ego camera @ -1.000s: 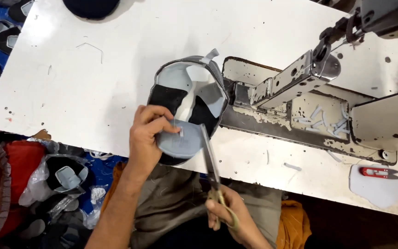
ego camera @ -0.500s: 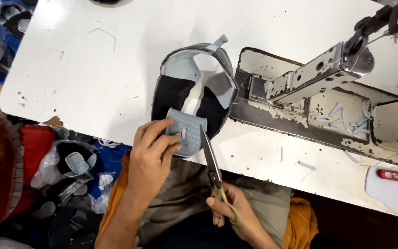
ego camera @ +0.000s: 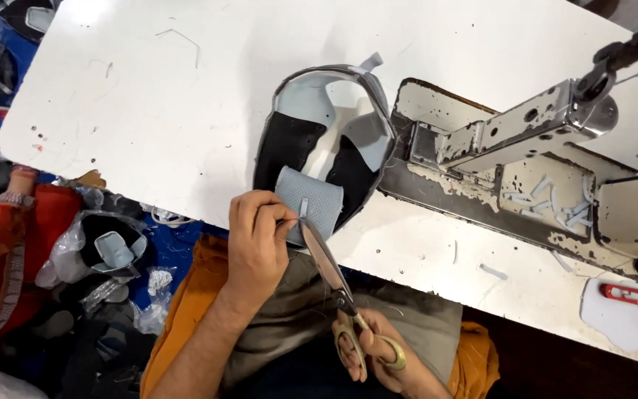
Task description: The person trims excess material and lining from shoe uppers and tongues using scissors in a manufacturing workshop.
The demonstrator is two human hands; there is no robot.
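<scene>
Two hands are engaged at the near table edge. A small grey tab [ego camera: 303, 207] on the shoe upper [ego camera: 324, 159] is pinched tight between thumb and fingertips of the left hand [ego camera: 256, 240], and the grey mesh tongue [ego camera: 310, 201] is steadied by the same grip. Scissors [ego camera: 334, 277] are held closed-fisted in the right hand [ego camera: 378, 355], fingers through the gold loops, with the blades nearly together and the tip laid just beside the tab. The upper, black with grey panels, lies flat on the white table [ego camera: 149, 111], its far-right edge touching the base of the worn sewing machine [ego camera: 526, 170]. Judgement: a clean trim is favoured if the tab is kept taut and upright, and the cut is made close to the mesh without nicking it. Red thread snips [ego camera: 633, 295] lie far to the right; more uppers in plastic bags [ego camera: 105, 247] are seen below on the left.
</scene>
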